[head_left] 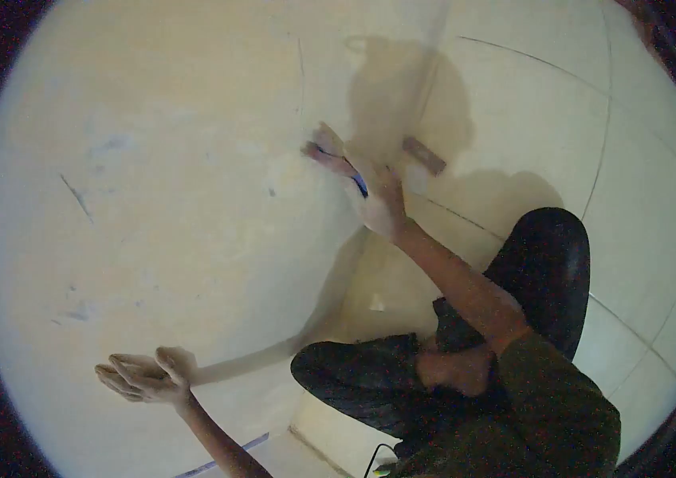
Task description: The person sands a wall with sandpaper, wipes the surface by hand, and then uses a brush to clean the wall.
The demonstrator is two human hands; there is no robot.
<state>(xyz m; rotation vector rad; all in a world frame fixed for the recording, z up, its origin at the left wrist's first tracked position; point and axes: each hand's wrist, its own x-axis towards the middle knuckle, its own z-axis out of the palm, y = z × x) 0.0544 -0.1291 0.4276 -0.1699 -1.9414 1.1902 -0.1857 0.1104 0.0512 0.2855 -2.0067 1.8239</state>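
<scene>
My right hand [378,199], pale with dust, is closed on a thin brownish sheet with a dark blue edge, which looks like folded sandpaper [336,164]. It is held against or just off the pale wall [194,199]; the exact contact is hard to tell. Lower left, my left hand [147,378] is open, its dusty fingers apart and nothing in them. That hand is close to the wall, with its shadow right beside it. Grey scuffs and thin dark scratches mark the wall.
A small brown block [424,155] lies on the tiled floor [641,183] beyond my right hand. My crossed legs [541,263] in dark trousers rest on the floor. A thin black cable [372,458] shows at the bottom edge. Shadows fall across wall and floor.
</scene>
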